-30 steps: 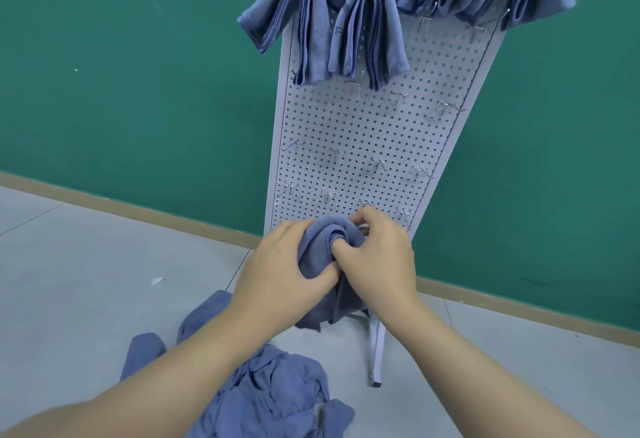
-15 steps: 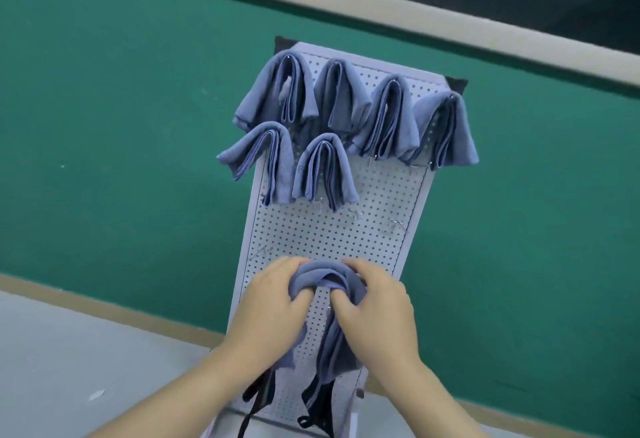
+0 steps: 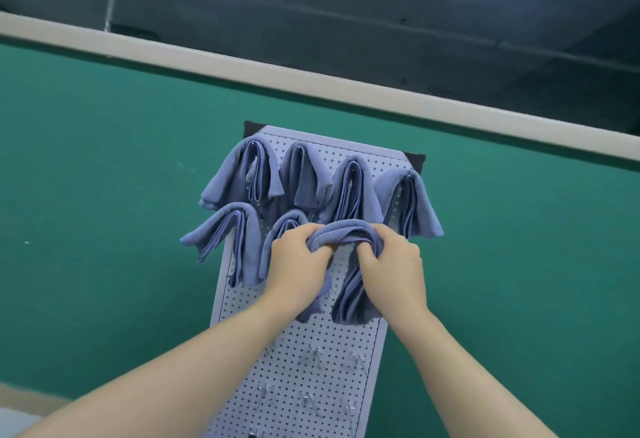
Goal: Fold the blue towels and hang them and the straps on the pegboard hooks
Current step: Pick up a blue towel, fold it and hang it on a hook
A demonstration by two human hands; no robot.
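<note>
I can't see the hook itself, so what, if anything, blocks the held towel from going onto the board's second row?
Nothing visible. Both hands hold the towel against bare pegboard, right of two hung towels. The hook stays hidden behind it.

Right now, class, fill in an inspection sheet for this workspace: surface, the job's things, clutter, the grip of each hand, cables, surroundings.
Surface: white pegboard, upright, with bare metal hooks on its lower part.
Job's things: six folded blue towels hang in two rows, four above, e.g., two below, e.g.; a seventh folded towel is held at the second row. Straps: nothing seen.
Clutter: nothing seen.
Grip: left hand and right hand each curl fingers round the held towel's top fold.
Cables: nothing seen.
Surroundings: green wall with a pale ledge above it.
</note>
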